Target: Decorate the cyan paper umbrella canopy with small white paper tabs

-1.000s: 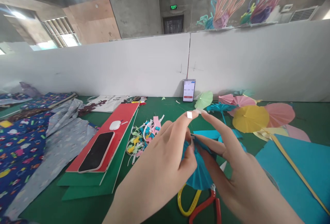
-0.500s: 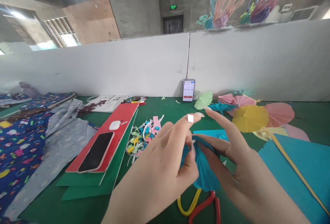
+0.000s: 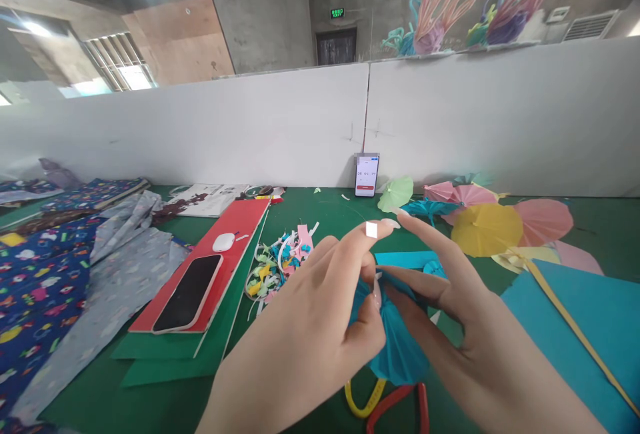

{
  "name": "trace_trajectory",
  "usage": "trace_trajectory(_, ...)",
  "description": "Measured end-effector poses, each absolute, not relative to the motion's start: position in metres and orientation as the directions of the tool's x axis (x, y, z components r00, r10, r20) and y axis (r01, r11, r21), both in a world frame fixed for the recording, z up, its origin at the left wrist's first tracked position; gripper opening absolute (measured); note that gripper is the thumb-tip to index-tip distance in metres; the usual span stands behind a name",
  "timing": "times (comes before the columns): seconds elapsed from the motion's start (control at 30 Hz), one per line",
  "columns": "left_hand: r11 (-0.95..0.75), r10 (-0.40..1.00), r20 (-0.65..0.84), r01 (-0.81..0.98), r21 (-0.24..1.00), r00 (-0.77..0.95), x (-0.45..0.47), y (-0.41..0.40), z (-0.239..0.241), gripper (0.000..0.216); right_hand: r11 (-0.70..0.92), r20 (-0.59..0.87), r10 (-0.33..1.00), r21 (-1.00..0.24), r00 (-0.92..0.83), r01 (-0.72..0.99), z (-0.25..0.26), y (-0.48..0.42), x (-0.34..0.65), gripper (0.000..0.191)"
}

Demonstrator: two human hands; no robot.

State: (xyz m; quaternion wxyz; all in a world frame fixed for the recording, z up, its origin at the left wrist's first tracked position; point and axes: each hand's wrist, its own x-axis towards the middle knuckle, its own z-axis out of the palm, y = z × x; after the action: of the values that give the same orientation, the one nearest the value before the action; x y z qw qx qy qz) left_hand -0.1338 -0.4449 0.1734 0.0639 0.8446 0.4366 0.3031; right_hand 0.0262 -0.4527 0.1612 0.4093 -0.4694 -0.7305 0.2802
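Moved: teal pleated paper (image 3: 400, 347) sits slightly lower than a second ago and covers more of the scissors (image 3: 395, 404); both hands have barely shifted.
Head view, left hand (image 3: 310, 327): thumb pinching the paper's gathered top, forefinger stretched out with a white tape square (image 3: 371, 229) on its tip.
Right hand (image 3: 465, 334): gripping the same paper from the right, forefinger extended.
Paper's place: held over the bench (image 3: 310, 207), near the middle of its front edge.
Left of hands: paper scraps (image 3: 280, 264), black phone (image 3: 189, 293) on red board (image 3: 235, 221).

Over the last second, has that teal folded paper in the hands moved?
Yes, slightly. The teal folded paper has sunk toward the scissors lying still below it, now covering more of their handles.
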Motion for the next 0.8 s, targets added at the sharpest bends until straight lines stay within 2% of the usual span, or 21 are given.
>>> trace_trajectory(0.2, -0.590, 0.794, 0.440, 0.708, 0.388, 0.420, -0.1332, -0.4461, 0.1727, 0.050, 0.420, 0.352, 0.907, -0.782, -0.229, 0.461, 0.1619, -0.4543, 0.0265, 0.061)
trace_trajectory(0.4, -0.583, 0.798, 0.446, 0.708, 0.398, 0.406, -0.1333, -0.4455, 0.1716, 0.052, 0.392, 0.354, 0.918, -0.733, -0.181, 0.555, 0.1648, -0.4574, 0.0265, 0.060)
trace_trajectory(0.6, -0.591, 0.786, 0.467, 0.713, 0.376, 0.405, -0.1327, -0.4462, 0.1705, 0.053, 0.451, 0.394, 0.890, -0.691, -0.229, 0.564, 0.1634, -0.4571, 0.0246, 0.059)
trace_trajectory(0.8, -0.616, 0.761, 0.490, 0.711, 0.338, 0.426, -0.1322, -0.4426, 0.1680, 0.055, 0.497, 0.469, 0.858, -0.660, -0.207, 0.563, 0.1593, -0.4560, 0.0220, 0.058)
